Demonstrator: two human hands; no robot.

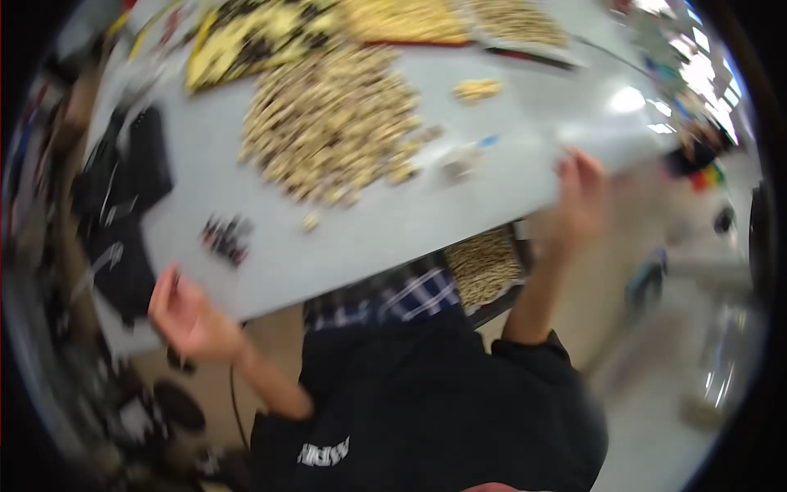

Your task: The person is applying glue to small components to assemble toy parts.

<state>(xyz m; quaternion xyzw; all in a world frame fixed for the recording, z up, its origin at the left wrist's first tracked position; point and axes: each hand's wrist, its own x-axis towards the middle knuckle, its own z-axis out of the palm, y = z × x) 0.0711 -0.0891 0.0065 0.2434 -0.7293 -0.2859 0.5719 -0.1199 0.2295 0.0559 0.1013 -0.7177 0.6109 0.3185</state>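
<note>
My left hand point(187, 320) is raised at the table's near left edge, close to a small heap of dark and reddish pieces point(227, 238). Its fingers are drawn together at the tips; whatever they may pinch is too small to make out. My right hand point(578, 197) is lifted by the near right edge, smeared by motion, so its grip does not show. Between the hands, a wide heap of small beige pieces point(332, 123) covers the middle of the grey table point(393, 225). One loose piece point(310, 221) lies in front of it.
Yellow trays with black pieces point(270, 37) and pale pieces point(406, 20), plus a tray of brownish pieces point(520, 23), line the far side. A blurred whitish item point(459, 162) sits right of the heap. Black bags point(123, 172) lie left. A filled bin point(484, 266) stands below the table edge.
</note>
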